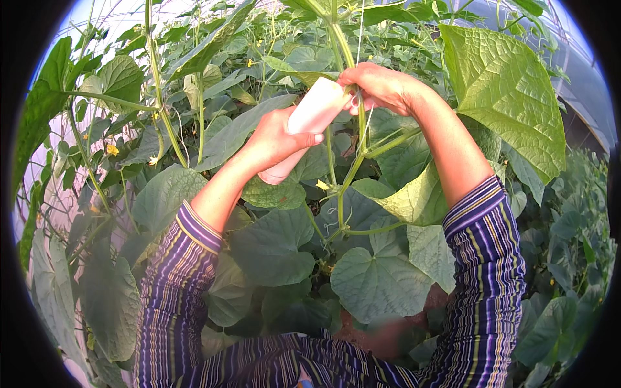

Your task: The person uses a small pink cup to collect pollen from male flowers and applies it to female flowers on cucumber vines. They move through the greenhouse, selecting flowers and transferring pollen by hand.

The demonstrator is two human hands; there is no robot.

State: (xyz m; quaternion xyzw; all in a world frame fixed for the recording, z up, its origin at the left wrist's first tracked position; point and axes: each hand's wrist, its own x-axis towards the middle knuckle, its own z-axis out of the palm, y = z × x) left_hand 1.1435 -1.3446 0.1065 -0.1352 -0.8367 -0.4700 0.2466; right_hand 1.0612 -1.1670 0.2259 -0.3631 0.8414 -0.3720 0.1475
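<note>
My left hand [274, 138] grips a pale, whitish plastic bottle [318, 106], tilted with its upper end towards the upper right. That end meets the fingertips of my right hand [383, 88], which close around the stem of a cucumber vine [362, 133]. What exactly lies between those fingertips is hidden by the hand and the bottle. A thin white string [360, 36] runs along the stem and passes my right hand, with a small loop below the fingers. Further down the same vine sits a yellow flower [322, 185].
Large cucumber leaves [381, 281] crowd the space below my hands. One broad leaf [504, 92] stands right of my right forearm. More vines [160, 104] climb on the left, one bearing a small young cucumber [160, 140]. Plastic greenhouse sheeting [565, 72] curves at the upper right.
</note>
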